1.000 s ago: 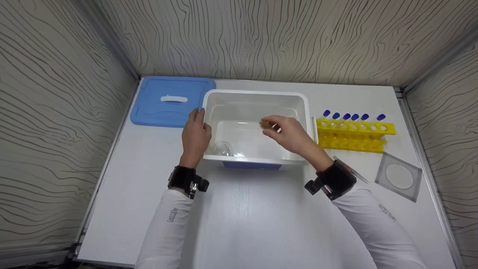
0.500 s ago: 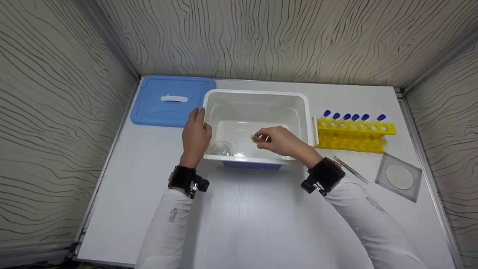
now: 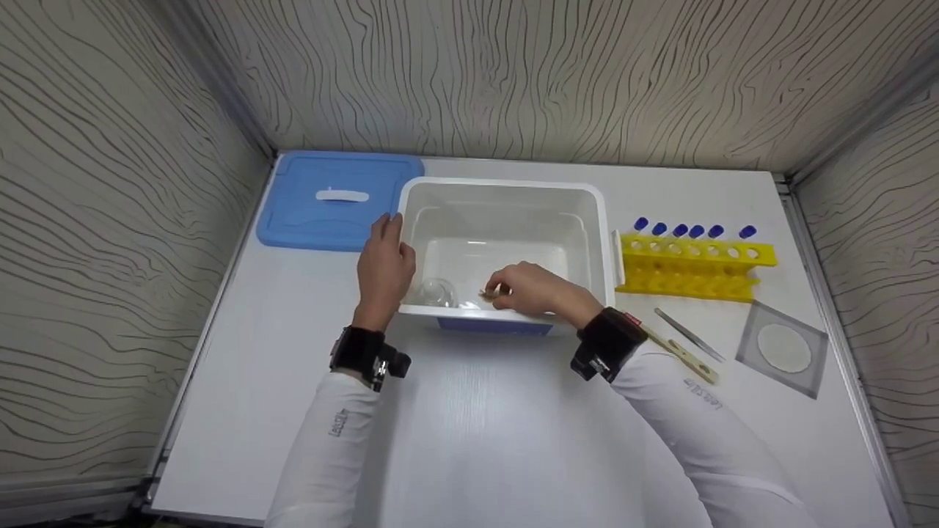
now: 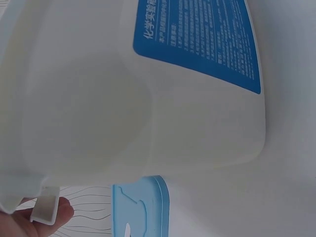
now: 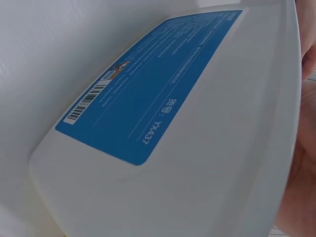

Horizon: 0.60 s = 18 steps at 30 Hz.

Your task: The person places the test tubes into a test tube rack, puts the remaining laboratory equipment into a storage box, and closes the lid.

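Wooden clamp (image 3: 695,365) and tweezers (image 3: 689,334) nearest, right side; right hand (image 3: 539,287) pinches small tan thing (image 3: 486,295), too small to identify, inside white tub (image 3: 506,181), near clear glass vessel (image 3: 438,293); left hand (image 3: 385,264) grips tub's left side, presumably to steady it; yellow rack (image 3: 689,258) beside tub, apparently propping 6 blue-capped tubes (image 3: 681,230); blue lid (image 3: 337,220) off, far left, leaving tub open

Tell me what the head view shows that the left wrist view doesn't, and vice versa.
Only the head view: the right hand pinching a small brown thing, the round glass piece, the yellow rack and the tweezers.
Only the left wrist view: a white tab and white lettering on the blue label.
Both: that label, the white box, the blue lid and the left hand.
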Each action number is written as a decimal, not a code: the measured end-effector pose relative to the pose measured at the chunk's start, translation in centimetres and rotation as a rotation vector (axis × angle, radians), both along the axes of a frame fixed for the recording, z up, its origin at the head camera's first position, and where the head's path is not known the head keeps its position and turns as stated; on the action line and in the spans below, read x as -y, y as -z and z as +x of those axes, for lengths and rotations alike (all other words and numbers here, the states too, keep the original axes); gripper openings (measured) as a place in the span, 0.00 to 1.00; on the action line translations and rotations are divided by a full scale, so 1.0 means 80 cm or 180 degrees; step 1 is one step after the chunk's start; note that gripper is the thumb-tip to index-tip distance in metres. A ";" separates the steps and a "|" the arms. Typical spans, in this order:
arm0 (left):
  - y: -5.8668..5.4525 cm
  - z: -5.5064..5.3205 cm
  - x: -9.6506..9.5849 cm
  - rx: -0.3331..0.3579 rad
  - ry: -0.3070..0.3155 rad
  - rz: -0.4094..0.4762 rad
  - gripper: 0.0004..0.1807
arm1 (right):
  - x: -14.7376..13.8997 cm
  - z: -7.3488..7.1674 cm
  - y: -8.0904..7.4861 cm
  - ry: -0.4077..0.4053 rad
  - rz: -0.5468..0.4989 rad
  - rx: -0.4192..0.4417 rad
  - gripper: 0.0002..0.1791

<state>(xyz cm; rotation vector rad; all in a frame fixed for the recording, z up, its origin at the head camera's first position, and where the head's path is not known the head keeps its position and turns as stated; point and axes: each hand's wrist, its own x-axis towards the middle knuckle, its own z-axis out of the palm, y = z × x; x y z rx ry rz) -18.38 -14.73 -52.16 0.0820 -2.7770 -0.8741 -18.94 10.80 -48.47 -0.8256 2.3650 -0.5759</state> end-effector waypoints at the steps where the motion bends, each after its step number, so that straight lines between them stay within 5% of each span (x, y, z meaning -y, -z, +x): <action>1: 0.000 0.000 0.000 0.0011 0.0002 0.0005 0.28 | 0.000 0.000 0.000 -0.0025 0.0030 0.0053 0.19; 10: -0.001 0.000 0.000 0.0066 -0.0005 0.0017 0.28 | -0.005 -0.007 0.007 -0.0169 0.0097 0.0402 0.20; 18: 0.000 0.000 0.000 -0.0033 -0.0008 -0.0016 0.27 | -0.020 -0.010 0.007 0.0170 -0.0185 0.0278 0.22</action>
